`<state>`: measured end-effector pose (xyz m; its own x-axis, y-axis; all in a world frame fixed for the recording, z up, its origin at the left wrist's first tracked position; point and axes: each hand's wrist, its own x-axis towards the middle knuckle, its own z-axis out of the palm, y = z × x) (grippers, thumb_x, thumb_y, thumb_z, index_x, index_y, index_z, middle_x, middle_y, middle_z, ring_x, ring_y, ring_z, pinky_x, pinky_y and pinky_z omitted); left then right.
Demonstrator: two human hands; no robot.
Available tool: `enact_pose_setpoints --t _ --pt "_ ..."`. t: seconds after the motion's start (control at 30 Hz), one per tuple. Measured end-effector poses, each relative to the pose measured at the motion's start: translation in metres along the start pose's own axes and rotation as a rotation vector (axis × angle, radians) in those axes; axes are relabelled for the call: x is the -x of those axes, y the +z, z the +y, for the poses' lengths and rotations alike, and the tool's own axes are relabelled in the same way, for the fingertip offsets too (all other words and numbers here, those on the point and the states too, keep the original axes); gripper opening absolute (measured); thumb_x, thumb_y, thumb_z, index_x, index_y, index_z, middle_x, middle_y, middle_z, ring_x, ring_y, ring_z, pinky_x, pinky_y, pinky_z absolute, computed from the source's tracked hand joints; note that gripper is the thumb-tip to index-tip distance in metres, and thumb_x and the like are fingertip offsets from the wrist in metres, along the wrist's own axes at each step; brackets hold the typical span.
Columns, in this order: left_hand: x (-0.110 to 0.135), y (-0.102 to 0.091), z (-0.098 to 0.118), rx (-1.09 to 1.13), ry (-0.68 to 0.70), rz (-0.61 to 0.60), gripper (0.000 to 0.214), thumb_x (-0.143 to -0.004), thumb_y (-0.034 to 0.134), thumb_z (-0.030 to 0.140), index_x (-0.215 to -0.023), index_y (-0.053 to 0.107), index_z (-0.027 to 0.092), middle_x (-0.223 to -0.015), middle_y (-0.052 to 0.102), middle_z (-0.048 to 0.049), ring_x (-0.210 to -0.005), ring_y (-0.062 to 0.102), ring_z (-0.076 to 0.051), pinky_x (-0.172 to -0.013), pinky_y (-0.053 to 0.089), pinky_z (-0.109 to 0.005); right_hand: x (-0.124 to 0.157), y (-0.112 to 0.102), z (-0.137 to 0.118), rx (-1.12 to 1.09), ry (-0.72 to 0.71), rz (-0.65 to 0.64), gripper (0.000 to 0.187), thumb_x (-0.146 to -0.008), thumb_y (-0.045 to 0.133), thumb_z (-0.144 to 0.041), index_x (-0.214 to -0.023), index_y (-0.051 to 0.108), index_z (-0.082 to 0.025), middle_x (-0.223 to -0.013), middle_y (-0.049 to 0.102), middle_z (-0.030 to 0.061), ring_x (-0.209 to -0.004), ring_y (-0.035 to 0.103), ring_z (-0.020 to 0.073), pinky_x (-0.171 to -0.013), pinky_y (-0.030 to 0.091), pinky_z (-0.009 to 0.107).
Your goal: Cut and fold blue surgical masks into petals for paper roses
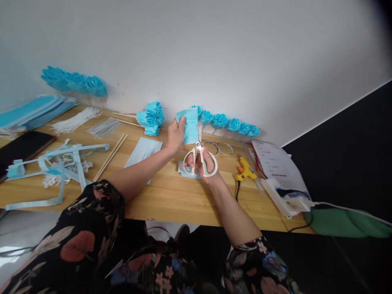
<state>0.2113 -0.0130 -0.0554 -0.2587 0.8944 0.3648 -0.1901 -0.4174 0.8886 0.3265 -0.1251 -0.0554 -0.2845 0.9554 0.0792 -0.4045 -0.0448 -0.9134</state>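
My left hand (176, 134) pinches a blue piece of mask fabric (191, 122) by its left side and holds it up above the table. In my right hand (206, 162) are white-handled scissors (199, 157), with fingers through the loops. The blades point up along the right edge of the fabric, which partly hides them. Below the scissors, a small folded blue piece (186, 170) lies on the wood, partly covered by my right hand. A flat light-blue mask sheet (143, 152) rests under my left forearm.
Blue fabric flowers (233, 124) line the wall, with another bunch (151, 118) on sticks. Leftward lie cut strips (81, 169), wooden sticks (110, 157), a phone (27, 147) and stacked masks (39, 110). A yellow glue gun (245, 169) and power strip (278, 198) sit rightward.
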Motion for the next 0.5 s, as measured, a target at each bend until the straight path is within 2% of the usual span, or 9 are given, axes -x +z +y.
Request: enact_pose_setpoints --t 0.13,0.37,0.5 --pt "-0.0038 -0.0021 0.0007 0.004 0.012 0.038 0.026 -0.098 0.054 0.038 -0.081 0.059 0.018 -0.075 0.054 -0.0015 -0.071 0.052 -0.014 -0.069 0.044 -0.028 0.0011 0.0007 -0.0017 0.010 0.033 -0.035 0.051 -0.081 0.060 -0.074 -0.093 0.053 -0.026 -0.060 0.057 -0.0045 -0.052 0.055 0.0142 -0.055 0.053 0.030" --pt "0.0002 -0.0006 -0.0057 0.010 0.012 -0.042 0.030 -0.096 0.055 0.045 -0.083 0.059 0.019 -0.074 0.053 -0.0001 -0.068 0.051 -0.014 -0.067 0.044 -0.027 0.0016 0.0004 -0.0030 0.003 0.040 -0.007 0.051 -0.079 0.064 -0.073 -0.093 0.052 -0.026 -0.061 0.055 -0.0048 -0.058 0.060 0.0150 -0.051 0.051 0.026" --pt "0.0016 0.0002 -0.0048 0.022 0.004 -0.039 0.032 -0.096 0.054 0.048 -0.084 0.059 0.018 -0.075 0.054 -0.0001 -0.070 0.051 -0.014 -0.070 0.044 -0.028 0.0009 -0.0003 -0.0019 -0.008 0.030 0.017 0.053 -0.078 0.065 -0.074 -0.096 0.052 -0.026 -0.064 0.057 -0.0041 -0.061 0.062 0.0159 -0.050 0.051 0.026"
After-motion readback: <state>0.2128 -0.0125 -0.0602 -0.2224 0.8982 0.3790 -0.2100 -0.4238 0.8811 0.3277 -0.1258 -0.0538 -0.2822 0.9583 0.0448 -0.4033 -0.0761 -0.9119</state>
